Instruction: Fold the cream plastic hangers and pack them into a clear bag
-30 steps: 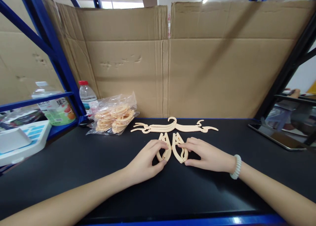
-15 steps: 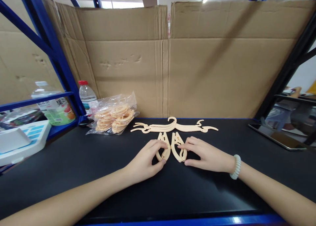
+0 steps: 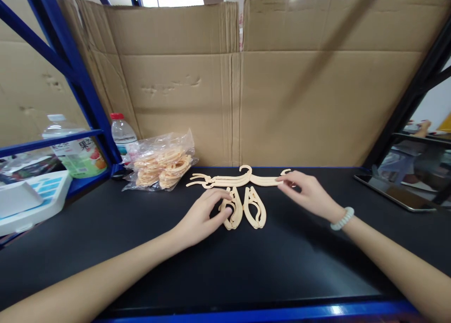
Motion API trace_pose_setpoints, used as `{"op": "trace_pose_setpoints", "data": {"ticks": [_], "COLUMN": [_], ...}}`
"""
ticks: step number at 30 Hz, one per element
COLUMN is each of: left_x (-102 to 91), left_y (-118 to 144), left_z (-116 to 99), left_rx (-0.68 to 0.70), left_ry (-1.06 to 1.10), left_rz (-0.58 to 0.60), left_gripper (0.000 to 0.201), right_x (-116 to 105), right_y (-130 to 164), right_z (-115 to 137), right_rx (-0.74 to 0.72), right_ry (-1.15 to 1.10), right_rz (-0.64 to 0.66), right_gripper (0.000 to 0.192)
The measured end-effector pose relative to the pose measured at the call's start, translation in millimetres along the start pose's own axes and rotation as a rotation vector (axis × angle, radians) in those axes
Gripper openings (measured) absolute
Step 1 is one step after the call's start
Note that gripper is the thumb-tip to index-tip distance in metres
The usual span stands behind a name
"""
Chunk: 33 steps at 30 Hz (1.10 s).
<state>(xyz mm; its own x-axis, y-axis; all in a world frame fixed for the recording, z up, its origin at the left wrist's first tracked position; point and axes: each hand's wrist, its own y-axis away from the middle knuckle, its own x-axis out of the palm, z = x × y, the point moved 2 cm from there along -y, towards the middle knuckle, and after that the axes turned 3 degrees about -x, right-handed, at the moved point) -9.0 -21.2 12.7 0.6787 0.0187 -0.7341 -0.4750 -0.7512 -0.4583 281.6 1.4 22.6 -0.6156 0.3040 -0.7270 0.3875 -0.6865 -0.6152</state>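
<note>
Two folded cream plastic hanger pieces lie side by side on the black table. My left hand rests on the left piece, thumb and fingers pinching its edge. Behind them lies an unfolded cream hanger with a hook on top. My right hand reaches over the hanger's right arm, fingertips touching it near the end. A pale bead bracelet sits on that wrist.
A clear bag of more cream hanger pieces lies at the back left, beside a red-capped bottle. Cardboard sheets wall off the back. Blue shelf posts stand left; a tablet lies far right.
My right hand left the right folded piece and moved back and right onto the unfolded hanger's right arm. My left hand stayed on the left piece. The view shifted slightly.
</note>
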Motion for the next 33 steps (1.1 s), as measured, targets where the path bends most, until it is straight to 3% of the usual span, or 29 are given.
{"op": "trace_pose_setpoints", "data": {"ticks": [3, 6, 10, 16, 22, 27, 33], "left_x": [-5.4, -6.4, -3.7, -0.8, 0.8, -0.5, -0.4], "left_y": [-5.7, -8.6, -8.4, -6.8, -6.6, -6.6, -5.8], "left_z": [13.9, 26.9, 33.5, 26.7, 24.3, 21.1, 16.9], "left_rx": [-0.06, -0.14, -0.208, -0.201, -0.189, -0.205, -0.258], "left_ry": [0.017, 0.035, 0.062, 0.087, 0.107, 0.122, 0.178], "left_rz": [-0.054, -0.086, -0.114, -0.115, -0.103, -0.112, -0.123], "left_gripper": [0.021, 0.024, 0.024, 0.022, 0.02, 0.021, 0.021], "right_x": [-9.9, -8.9, 5.7, 20.6, 24.2, 23.4, 13.3], "right_y": [-1.8, -1.8, -0.4, 2.1, 1.3, -0.6, -2.4], "right_z": [-33.6, -57.7, -72.0, -73.3, -73.4, -65.6, -49.4], "right_rx": [0.101, 0.145, 0.081, -0.041, 0.012, -0.019, 0.051], "right_ry": [0.051, 0.091, 0.121, 0.153, 0.157, 0.116, 0.008], "right_rz": [-0.089, -0.061, 0.016, 0.097, 0.144, 0.101, 0.028], "right_gripper": [0.024, 0.024, 0.024, 0.023, 0.02, 0.019, 0.014]}}
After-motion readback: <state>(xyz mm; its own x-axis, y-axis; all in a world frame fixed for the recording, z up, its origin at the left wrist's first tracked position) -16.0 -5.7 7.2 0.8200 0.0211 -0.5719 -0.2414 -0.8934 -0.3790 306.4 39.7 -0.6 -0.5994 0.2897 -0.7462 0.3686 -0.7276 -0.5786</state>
